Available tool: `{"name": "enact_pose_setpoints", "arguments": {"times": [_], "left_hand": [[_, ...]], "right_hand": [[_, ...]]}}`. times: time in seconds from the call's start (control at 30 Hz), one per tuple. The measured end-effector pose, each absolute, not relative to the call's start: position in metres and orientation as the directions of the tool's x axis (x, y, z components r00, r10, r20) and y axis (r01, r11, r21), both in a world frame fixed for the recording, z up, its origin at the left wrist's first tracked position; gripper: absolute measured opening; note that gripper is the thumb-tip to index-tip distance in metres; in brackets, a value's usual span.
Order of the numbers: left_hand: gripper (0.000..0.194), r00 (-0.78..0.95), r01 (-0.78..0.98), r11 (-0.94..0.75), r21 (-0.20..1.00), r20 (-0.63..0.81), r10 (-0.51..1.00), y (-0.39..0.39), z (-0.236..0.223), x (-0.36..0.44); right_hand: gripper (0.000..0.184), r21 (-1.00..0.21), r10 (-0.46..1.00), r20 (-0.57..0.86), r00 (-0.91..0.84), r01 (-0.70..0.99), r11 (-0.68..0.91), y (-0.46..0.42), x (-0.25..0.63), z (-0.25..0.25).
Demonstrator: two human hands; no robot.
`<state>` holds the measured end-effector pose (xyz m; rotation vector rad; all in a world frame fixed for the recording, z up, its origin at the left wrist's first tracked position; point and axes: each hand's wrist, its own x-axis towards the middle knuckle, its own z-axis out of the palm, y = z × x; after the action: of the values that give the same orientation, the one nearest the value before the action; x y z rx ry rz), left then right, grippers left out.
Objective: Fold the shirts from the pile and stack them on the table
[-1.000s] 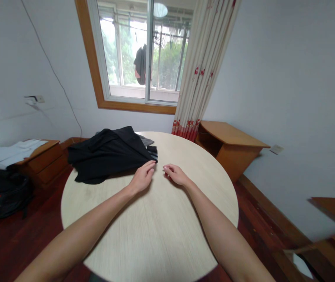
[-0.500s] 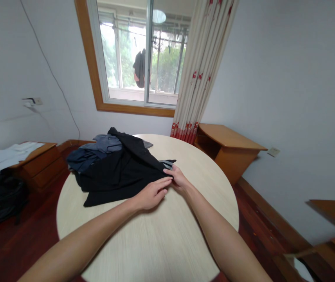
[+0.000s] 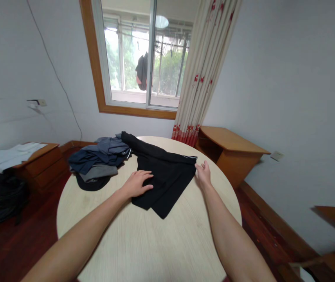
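A black garment, folded over on itself, lies across the middle of the round table; I cannot tell its exact kind. A narrow grey-white strip shows at its upper right corner. My left hand rests palm down on the garment's left edge, its fingers spread and not gripping. At the right corner, my right hand pinches the cloth between thumb and finger, the other fingers loosely curled. To the left sits a heap of clothes in dark blue and grey, with a black piece at the bottom.
The pale round table carries all the cloth. A wooden desk stands just behind its right side, by the curtain. On the left are a wooden cabinet with white papers or cloth on top and a black backpack.
The black garment has been drawn right and off the heap, uncovering more grey and blue clothes. My right hand has moved right with its corner; my left hand has shifted left and lies flatter.
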<state>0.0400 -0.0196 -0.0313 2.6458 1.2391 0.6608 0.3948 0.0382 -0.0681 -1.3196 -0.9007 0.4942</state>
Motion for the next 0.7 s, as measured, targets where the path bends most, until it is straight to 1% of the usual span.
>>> {"name": "enact_pose_setpoints", "arguments": {"times": [0.07, 0.1, 0.17, 0.27, 0.37, 0.43, 0.5, 0.57, 0.63, 0.7], "left_hand": [[0.046, 0.568, 0.714, -0.632, 0.302, 0.278, 0.775, -0.017, -0.037, 0.039], [0.047, 0.572, 0.720, -0.628, 0.296, 0.259, 0.778, -0.017, -0.039, 0.040], [0.046, 0.590, 0.723, -0.634, 0.274, 0.233, 0.773, -0.017, -0.040, 0.042], [0.043, 0.619, 0.714, -0.659, 0.236, 0.227, 0.752, -0.020, -0.038, 0.046], [0.045, 0.601, 0.737, -0.641, 0.213, 0.227, 0.766, -0.023, -0.037, 0.051], [0.052, 0.571, 0.763, -0.614, 0.203, 0.235, 0.787, -0.024, -0.038, 0.054], [0.060, 0.545, 0.780, -0.594, 0.199, 0.252, 0.800, -0.024, -0.040, 0.056], [0.064, 0.532, 0.788, -0.584, 0.195, 0.259, 0.806, -0.024, -0.042, 0.057], [0.057, 0.535, 0.787, -0.584, 0.199, 0.252, 0.807, -0.022, -0.044, 0.056], [0.043, 0.544, 0.774, -0.595, 0.217, 0.254, 0.800, -0.021, -0.045, 0.056]], "right_hand": [[0.051, -0.912, 0.778, 0.357, 0.518, 0.373, 0.171, 0.033, 0.387, -0.069], [0.044, -0.872, 0.804, 0.394, 0.446, 0.457, 0.174, 0.030, 0.379, -0.068], [0.030, -0.777, 0.871, 0.439, 0.220, 0.580, 0.245, 0.021, 0.360, -0.062], [0.023, -0.715, 0.928, 0.357, -0.108, 0.608, 0.346, 0.004, 0.330, -0.048], [0.020, -0.676, 0.898, 0.285, -0.335, 0.594, 0.436, -0.011, 0.308, -0.036], [0.018, -0.669, 0.882, 0.251, -0.399, 0.587, 0.456, -0.019, 0.299, -0.028], [0.018, -0.683, 0.879, 0.213, -0.427, 0.578, 0.447, -0.025, 0.295, -0.023], [0.019, -0.693, 0.875, 0.188, -0.446, 0.571, 0.440, -0.028, 0.293, -0.018], [0.021, -0.692, 0.869, 0.157, -0.469, 0.576, 0.436, -0.030, 0.293, -0.015], [0.025, -0.697, 0.861, 0.087, -0.501, 0.587, 0.412, -0.031, 0.293, -0.014]]}}
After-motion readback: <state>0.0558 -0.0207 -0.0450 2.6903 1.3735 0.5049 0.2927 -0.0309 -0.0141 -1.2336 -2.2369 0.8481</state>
